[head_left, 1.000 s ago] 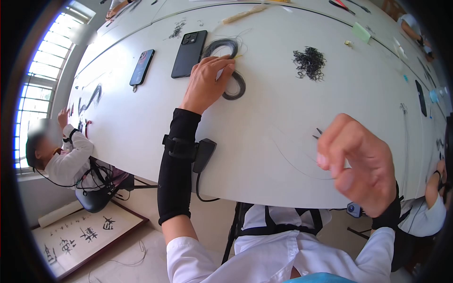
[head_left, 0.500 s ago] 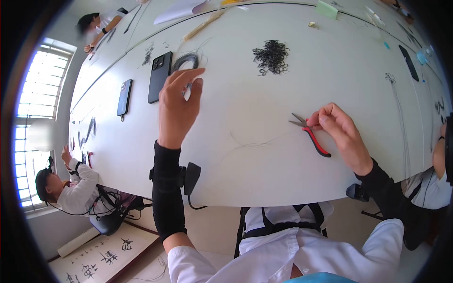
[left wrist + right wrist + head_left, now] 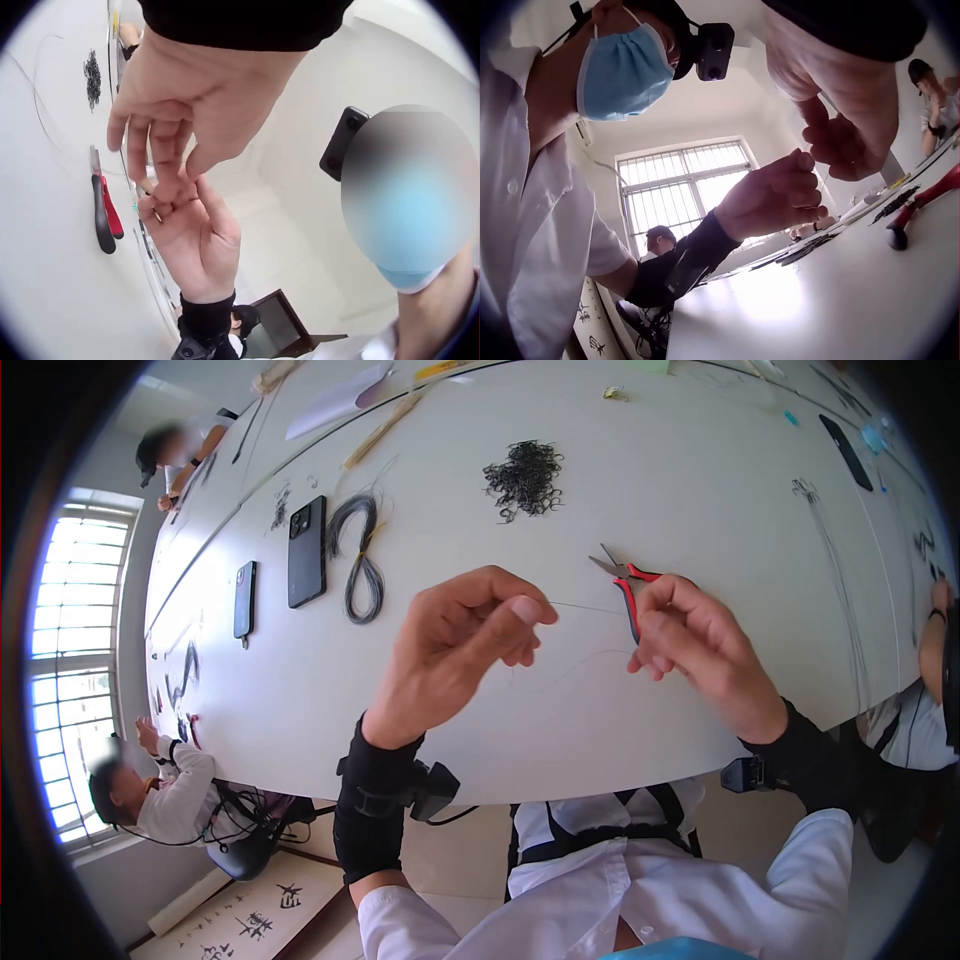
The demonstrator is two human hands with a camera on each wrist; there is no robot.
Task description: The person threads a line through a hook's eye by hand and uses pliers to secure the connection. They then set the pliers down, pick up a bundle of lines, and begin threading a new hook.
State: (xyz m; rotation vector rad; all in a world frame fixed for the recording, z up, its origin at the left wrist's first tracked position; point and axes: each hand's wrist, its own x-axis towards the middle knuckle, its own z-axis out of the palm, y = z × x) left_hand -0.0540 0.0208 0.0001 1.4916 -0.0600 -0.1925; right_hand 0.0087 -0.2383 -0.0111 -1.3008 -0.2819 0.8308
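A thin wire runs between my two hands above the white table. My left hand pinches it between thumb and index finger, and my right hand pinches it farther right. Red-and-black pliers lie on the table just beyond the right fingers, jaws apart, partly hidden by that hand. In the left wrist view the pliers lie beside both hands, whose fingertips overlap. The right wrist view shows my left hand near the right one; the wire is too fine to follow there.
Beyond the hands lies a pile of small black rings. A tied wire coil, a large phone and a smaller phone are at left. More wires stretch along the right. Other people sit around the table.
My left hand has left the coil and come right and nearer, fingers now pinching the wire. The right hand has moved down to beside the pliers. The head view has shifted.
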